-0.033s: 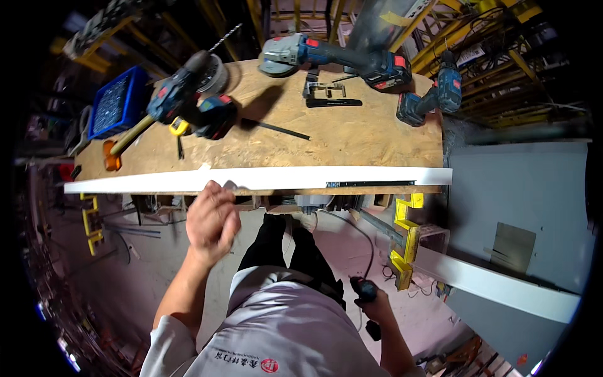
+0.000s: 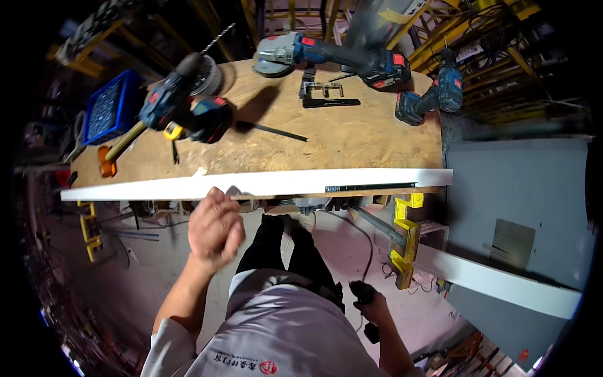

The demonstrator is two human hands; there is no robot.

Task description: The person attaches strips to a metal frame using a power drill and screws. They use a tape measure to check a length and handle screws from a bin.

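Observation:
A long white board (image 2: 282, 183) lies along the near edge of a chipboard workbench (image 2: 352, 141). My left hand (image 2: 215, 229) reaches up to the board's near edge, fingers curled against it. A thin dark metal rail (image 2: 370, 186) sits on the board to the right. My right hand (image 2: 372, 303) hangs low by my hip, closed on a small dark tool (image 2: 362, 290) that is too dim to identify. My legs stand under the bench.
On the bench lie a blue cordless drill with a bit (image 2: 179, 100), an angle grinder (image 2: 301, 53), a second drill (image 2: 433, 94), a metal square (image 2: 323, 94) and a yellow tape measure (image 2: 173, 131). A blue crate (image 2: 110, 110) sits left. Yellow clamps (image 2: 407, 242) and another white board (image 2: 502, 283) are lower right.

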